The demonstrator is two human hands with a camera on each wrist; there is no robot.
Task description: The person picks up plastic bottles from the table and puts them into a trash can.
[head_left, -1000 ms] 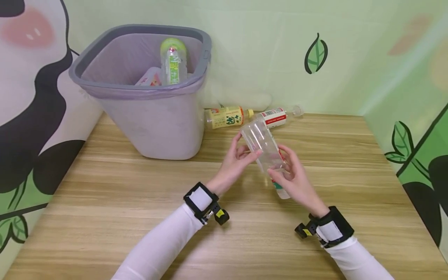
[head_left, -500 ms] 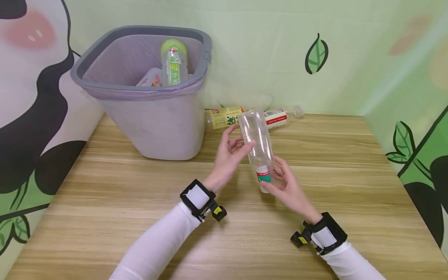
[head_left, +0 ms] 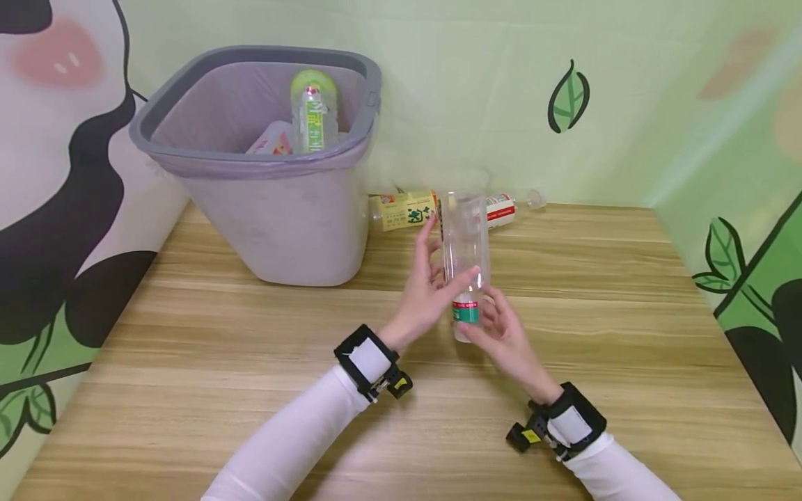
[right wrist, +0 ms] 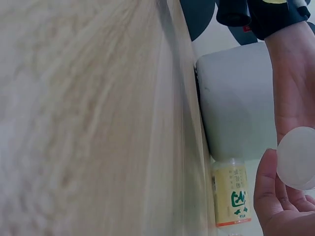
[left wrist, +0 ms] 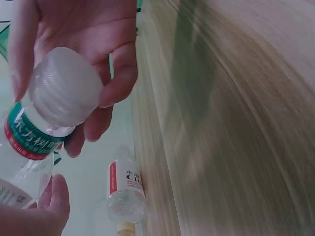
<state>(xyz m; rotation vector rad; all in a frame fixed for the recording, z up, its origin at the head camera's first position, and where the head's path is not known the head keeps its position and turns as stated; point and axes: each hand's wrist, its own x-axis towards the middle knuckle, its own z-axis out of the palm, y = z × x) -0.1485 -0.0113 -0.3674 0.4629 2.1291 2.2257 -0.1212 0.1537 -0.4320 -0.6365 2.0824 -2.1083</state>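
Observation:
A clear plastic bottle [head_left: 464,240] is held above the table with its white cap [left wrist: 66,86] toward me. Round its neck runs a green and red label band [head_left: 466,312]. My left hand [head_left: 428,296] grips the body from the left, thumb across the front near the shoulder. With the thumb and fingers of my right hand [head_left: 504,342], I hold the neck close to the cap. The right wrist view shows the cap end-on, with the left palm behind it.
A grey bin [head_left: 307,229] with a liner stands at the left back, holding a green-topped bottle [head_left: 315,115] and other waste. Beside it lie a yellow-labelled bottle [head_left: 404,211] and a red-and-white-labelled bottle [head_left: 501,211], along the back wall of the wooden table [head_left: 626,313].
The bottle has turned from a slant to nearly straight, cap toward me. My right hand has moved left and down to its neck; my left thumb now lies lower across it.

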